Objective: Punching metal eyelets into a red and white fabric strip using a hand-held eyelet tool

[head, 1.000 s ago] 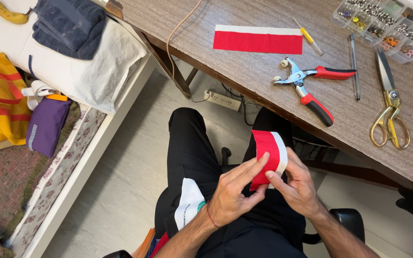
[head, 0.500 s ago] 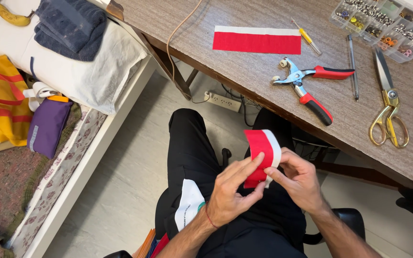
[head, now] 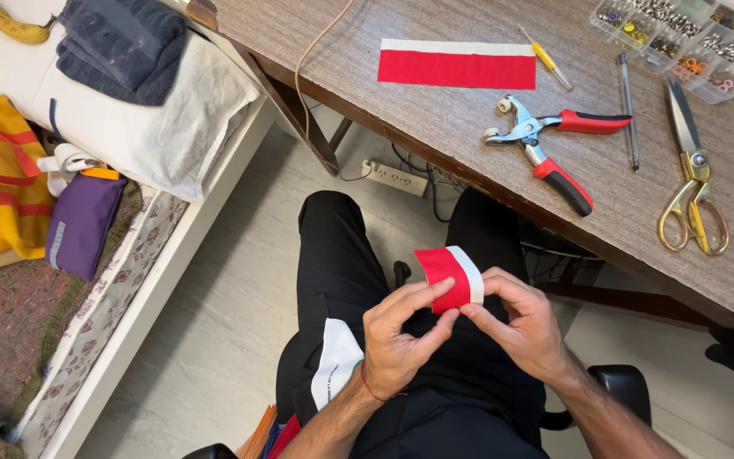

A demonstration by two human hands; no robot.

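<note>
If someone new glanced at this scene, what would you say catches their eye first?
Probably the red and white fabric piece, pinched between the left hand and the right hand above the person's lap. Next, a matching flat strip lies on the wooden table, with red-handled pliers and gold-handled scissors to its right.

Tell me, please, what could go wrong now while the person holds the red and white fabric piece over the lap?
1. The left hand and right hand pinch the red and white fabric piece only by fingertips above the lap, not the desk; it may slip to the floor.
2. The pliers lie close to the desk's near edge; a knee or elbow bump could perhaps knock them off.
3. The scissors lie beside the right arm's reach path, so a blind grab might meet the blades.
</note>
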